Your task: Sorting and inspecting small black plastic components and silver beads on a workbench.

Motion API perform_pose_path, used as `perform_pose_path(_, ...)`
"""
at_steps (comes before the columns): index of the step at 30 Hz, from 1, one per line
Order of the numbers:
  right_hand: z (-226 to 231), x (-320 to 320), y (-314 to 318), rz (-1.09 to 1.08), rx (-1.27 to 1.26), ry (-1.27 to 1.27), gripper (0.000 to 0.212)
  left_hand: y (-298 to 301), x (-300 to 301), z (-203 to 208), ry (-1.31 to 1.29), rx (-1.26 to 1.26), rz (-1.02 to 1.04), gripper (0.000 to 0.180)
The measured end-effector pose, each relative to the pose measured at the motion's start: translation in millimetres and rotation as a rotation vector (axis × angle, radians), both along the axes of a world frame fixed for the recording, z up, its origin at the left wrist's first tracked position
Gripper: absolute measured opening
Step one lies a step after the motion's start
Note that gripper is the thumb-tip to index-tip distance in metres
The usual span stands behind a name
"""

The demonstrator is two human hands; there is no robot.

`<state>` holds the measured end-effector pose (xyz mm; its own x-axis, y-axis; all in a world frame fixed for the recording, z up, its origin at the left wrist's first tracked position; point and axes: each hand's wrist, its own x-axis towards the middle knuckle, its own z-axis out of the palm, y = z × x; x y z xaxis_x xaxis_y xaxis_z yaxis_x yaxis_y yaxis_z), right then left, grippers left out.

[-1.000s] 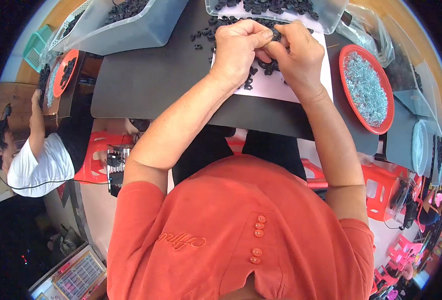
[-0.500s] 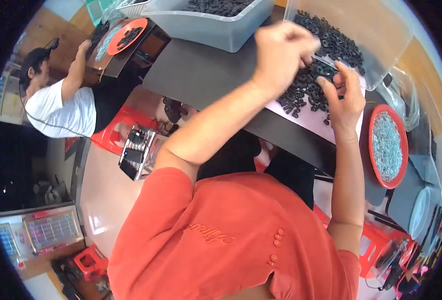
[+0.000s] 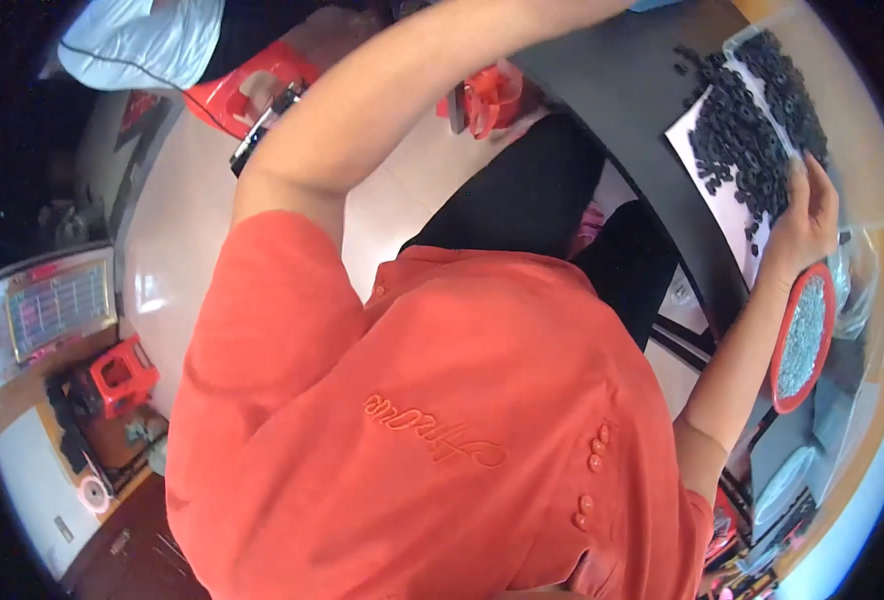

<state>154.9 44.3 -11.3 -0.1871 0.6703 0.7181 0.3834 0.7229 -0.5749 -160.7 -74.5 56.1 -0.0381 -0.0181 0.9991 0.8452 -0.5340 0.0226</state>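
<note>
Currently, the right hand (image 3: 805, 225) is over the right side of the dark grey bench (image 3: 612, 80), fingers near a clear plastic bin's rim (image 3: 774, 110), beside small black ring-like pieces (image 3: 737, 140) heaped on a white sheet (image 3: 730, 218); whether it grips any, I cannot tell. A round red plate (image 3: 789, 404) of silvery-blue bits (image 3: 802, 335) lies nearer. The left hand is out of view, its state unknown.

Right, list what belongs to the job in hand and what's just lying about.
Likely job things:
black parts by the right hand
white sheet
clear bin
red plate of silvery pieces

Likely just lying about:
clear plastic bag
red stool
</note>
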Motion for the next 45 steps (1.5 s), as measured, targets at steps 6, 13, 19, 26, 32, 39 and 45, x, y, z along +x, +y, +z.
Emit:
perform_pose_path(6, 4, 3, -7, -0.028, -0.100, 0.082, 0.021, -126, -44, -194, -0.225, -0.633, 0.194, 0.009)
perform_pose_path(13, 3, -6, -14, -0.067, 0.026, 0.030, 0.012, -267, 18, -443, -0.894, -1.763, 0.260, 0.015)
perform_pose_path(19, -2, -9, -9, -0.111, 0.075, 0.014, 0.011, -265, 48, -476, -1.071, -1.813, 0.085, 0.021)
perform_pose_path(26, 3, 1, -7, -0.185, 0.132, -0.118, 0.016, -282, 63, -506, -1.113, -1.678, 0.004, 0.021)
perform_pose_path(32, -1, -6, -12, -0.122, 0.135, -0.111, 0.016, -314, 52, -486, -1.243, -1.716, 0.096, 0.021)
perform_pose_path(39, 0, -5, -19, 0.000, 0.176, -0.061, 0.014, -319, 48, -454, -1.236, -1.692, 0.155, 0.021)
perform_pose_path(45, 6, -1, -20, 0.002, 0.186, -0.058, 0.014, -317, 48, -440, -1.229, -1.698, 0.169, 0.022)
